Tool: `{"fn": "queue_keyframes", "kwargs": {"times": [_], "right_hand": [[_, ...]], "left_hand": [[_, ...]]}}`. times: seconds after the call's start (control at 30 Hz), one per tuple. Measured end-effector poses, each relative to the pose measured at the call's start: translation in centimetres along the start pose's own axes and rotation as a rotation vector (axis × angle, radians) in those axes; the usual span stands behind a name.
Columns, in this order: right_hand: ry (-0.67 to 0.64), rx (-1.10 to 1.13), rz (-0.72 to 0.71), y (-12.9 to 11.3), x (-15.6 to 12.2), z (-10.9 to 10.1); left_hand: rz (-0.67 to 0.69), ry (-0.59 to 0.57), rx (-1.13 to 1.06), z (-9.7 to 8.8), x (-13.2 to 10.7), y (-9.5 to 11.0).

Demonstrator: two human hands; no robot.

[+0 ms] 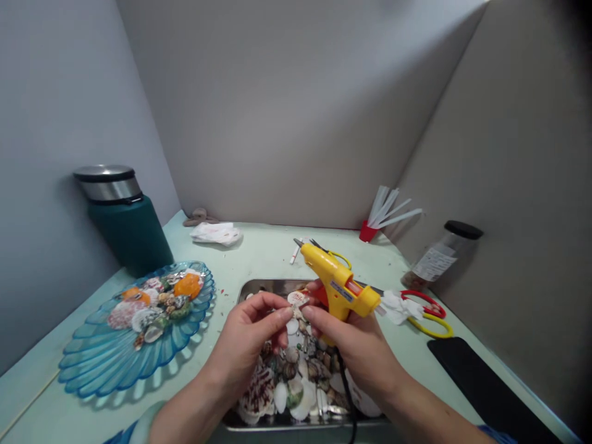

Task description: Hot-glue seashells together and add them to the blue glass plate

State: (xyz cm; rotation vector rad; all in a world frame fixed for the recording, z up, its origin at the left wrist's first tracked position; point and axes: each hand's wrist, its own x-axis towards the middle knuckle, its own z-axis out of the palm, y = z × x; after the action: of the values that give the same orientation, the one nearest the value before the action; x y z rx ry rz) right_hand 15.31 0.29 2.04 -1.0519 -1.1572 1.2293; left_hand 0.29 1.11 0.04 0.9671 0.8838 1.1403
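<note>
My right hand [363, 345] is wrapped round a yellow hot glue gun [340, 277], its nozzle pointing up and to the left. A black cord runs down from its handle. My left hand [247, 336] pinches a small pale piece [297, 311], perhaps a shell, between thumb and fingertips. The right thumb and fingertips meet close by it; whether they grip it too I cannot make out. Both hands are above a metal tray [268, 283] filled with assorted shells [303, 370], including a large brown-striped scallop shell [256, 391] at the front left.
At left, a blue scalloped glass plate [120, 367] bears colourful shells, with a teal bottle [127, 228] behind. Crumpled tissue [215, 233] lies at the back. Rightward are glue sticks in a red cup [369, 232], a jar [437, 259], scissors [437, 325] and a black flat object [485, 382].
</note>
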Motion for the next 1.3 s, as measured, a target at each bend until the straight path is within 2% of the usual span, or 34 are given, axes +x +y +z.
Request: {"fn": "queue_keyframes", "kwargs": {"times": [0.23, 0.4, 0.53, 0.63, 0.73, 0.8, 0.9, 1.03, 1.1, 1.17, 1.3], "right_hand": [[0.038, 0.089, -0.027, 0.1, -0.2, 1.0], [0.031, 0.065, -0.011, 0.4, -0.2, 0.7], [0.028, 0.044, -0.014, 0.4, 0.4, -0.1], [0.05, 0.044, -0.001, 0.4, 0.6, -0.5], [0.064, 0.029, 0.015, 0.4, 0.6, -0.5], [0.059, 0.016, 0.01, 0.4, 0.6, -0.4], [0.041, 0.002, 0.019, 0.3, 0.5, -0.3], [0.002, -0.035, 0.03, 0.5, 0.7, -0.4], [-0.005, -0.051, 0.023, 0.6, 0.8, -0.5], [-0.001, -0.048, 0.019, 0.6, 0.8, -0.5], [-0.002, -0.031, 0.034, 0.8, 0.9, -0.6]], "left_hand": [[-0.021, -0.013, -0.084, 0.6, -0.5, 0.0], [-0.022, -0.031, 0.04, 0.6, -0.4, 0.2], [0.026, -0.055, 0.379, -0.2, 0.2, 0.9], [0.216, -0.14, 0.892, -0.9, 0.6, 1.0], [0.385, -0.306, 1.315, -1.4, 1.0, 0.2], [0.417, -0.373, 1.482, -1.5, 1.3, -0.5], [0.403, -0.372, 1.584, -1.5, 1.6, -1.4], [0.395, -0.333, 1.555, -1.3, 1.6, -1.4], [0.403, -0.28, 1.461, -1.1, 1.5, -0.9], [0.323, -0.199, 1.177, -1.1, 1.4, -0.3], [-0.067, -0.089, 0.41, -1.2, 1.2, 0.8]]}}
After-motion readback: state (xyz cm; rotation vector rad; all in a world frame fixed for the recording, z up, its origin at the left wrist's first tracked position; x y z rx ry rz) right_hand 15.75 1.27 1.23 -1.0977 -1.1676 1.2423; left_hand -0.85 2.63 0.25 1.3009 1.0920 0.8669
